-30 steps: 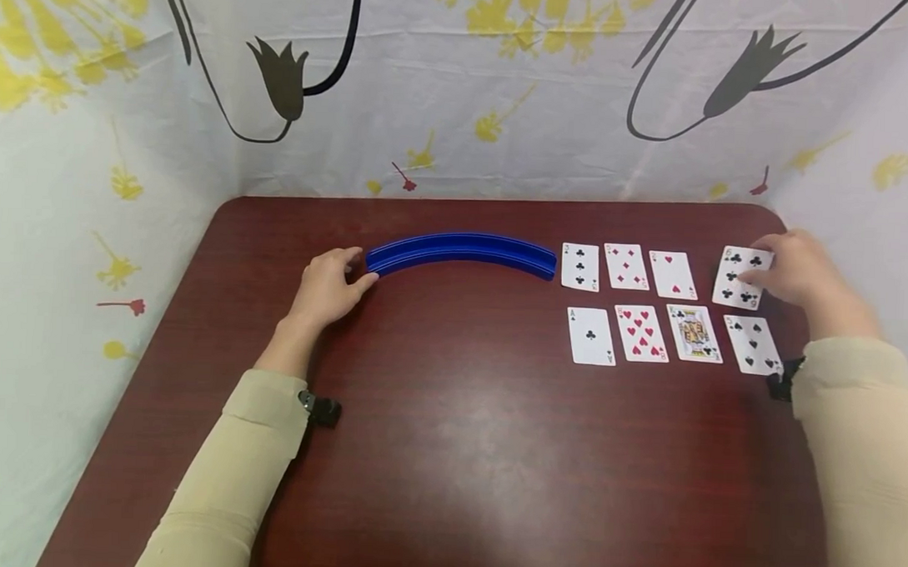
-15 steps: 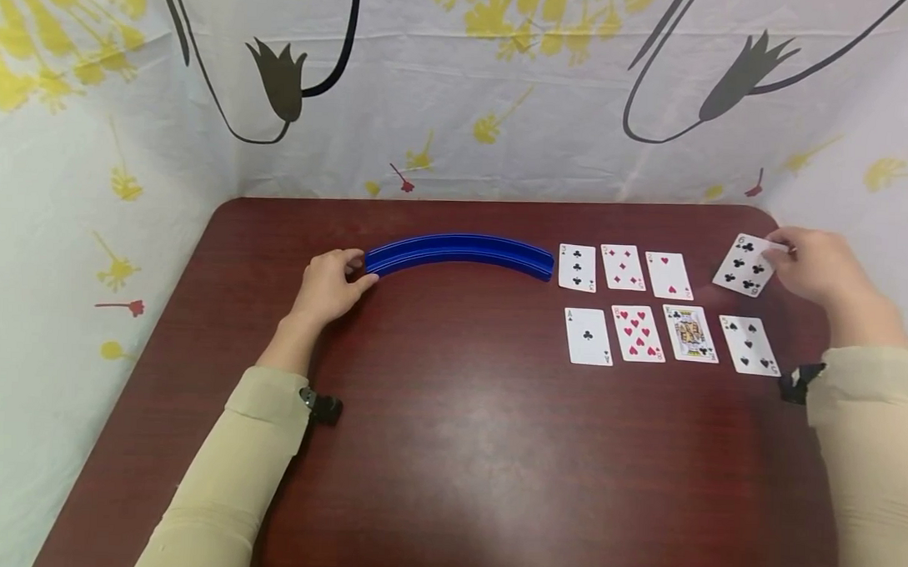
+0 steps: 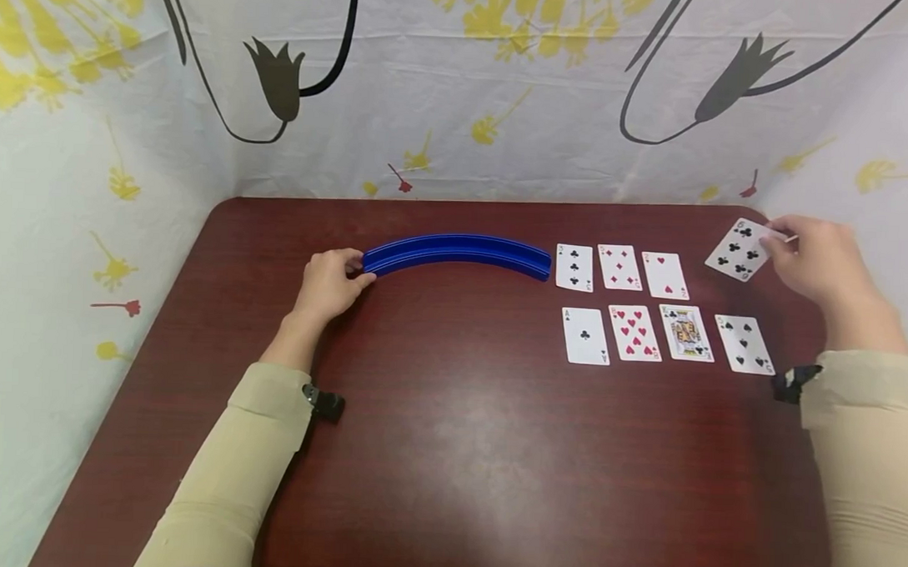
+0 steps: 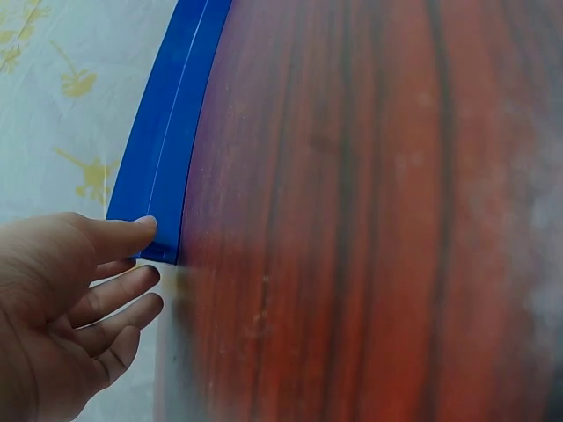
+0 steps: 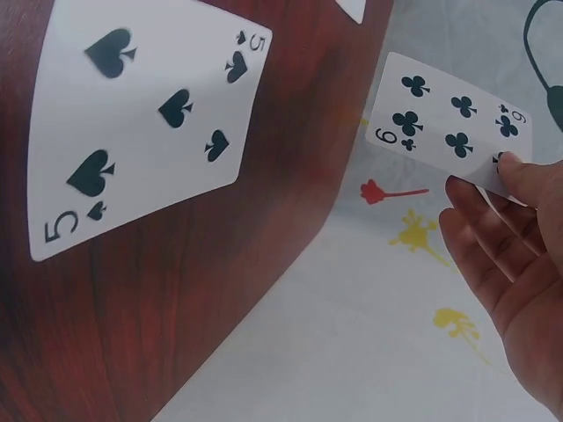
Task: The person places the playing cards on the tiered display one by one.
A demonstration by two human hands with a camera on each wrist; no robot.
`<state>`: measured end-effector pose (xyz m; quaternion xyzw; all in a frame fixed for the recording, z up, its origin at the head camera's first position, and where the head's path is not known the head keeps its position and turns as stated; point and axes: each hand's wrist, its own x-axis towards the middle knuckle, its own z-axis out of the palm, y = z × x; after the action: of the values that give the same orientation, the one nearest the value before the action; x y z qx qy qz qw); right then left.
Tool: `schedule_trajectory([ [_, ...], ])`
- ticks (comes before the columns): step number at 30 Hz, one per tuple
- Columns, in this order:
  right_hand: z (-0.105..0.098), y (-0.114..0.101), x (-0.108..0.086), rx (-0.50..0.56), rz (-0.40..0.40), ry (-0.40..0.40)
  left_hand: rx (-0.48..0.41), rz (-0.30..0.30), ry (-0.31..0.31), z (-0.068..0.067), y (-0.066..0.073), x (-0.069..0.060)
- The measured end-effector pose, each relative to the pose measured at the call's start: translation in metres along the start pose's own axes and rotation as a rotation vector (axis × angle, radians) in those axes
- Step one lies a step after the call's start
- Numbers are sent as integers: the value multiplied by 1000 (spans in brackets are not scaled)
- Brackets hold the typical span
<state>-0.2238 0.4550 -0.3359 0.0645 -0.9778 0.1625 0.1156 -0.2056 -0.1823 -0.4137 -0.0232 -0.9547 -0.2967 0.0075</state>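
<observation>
A curved blue card rack [image 3: 458, 248] lies near the table's back edge. My left hand [image 3: 330, 284] pinches its left end; in the left wrist view the thumb of the hand [image 4: 66, 303] lies on top of the blue rack [image 4: 167, 132]. At the back right corner my right hand [image 3: 821, 256] holds the six of clubs [image 3: 740, 249] face up, tilted, between thumb and fingers. The right wrist view shows the six of clubs [image 5: 444, 119] raised in the hand [image 5: 528, 255], with the five of spades [image 5: 149, 119] flat on the table.
Right of the rack lie the three of clubs [image 3: 574, 268], a diamond card [image 3: 620, 267] and a heart card [image 3: 665, 276]. The front row has the ace of clubs [image 3: 585, 336], another heart card [image 3: 635, 333], a king [image 3: 687, 333] and the five of spades [image 3: 745, 344]. Patterned cloth surrounds the table.
My right hand has lifted the six of clubs from its spot, moved it slightly up and back, and turned it. The left hand stays at the rack's end.
</observation>
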Motion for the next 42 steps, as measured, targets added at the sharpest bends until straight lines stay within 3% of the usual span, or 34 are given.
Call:
schedule_trajectory([
  [22,1,-48,11,49,-100,92,-25,6,14,2,1,3],
  [42,8,-88,24,67,-158,117,-13,5,17,2,4,5],
])
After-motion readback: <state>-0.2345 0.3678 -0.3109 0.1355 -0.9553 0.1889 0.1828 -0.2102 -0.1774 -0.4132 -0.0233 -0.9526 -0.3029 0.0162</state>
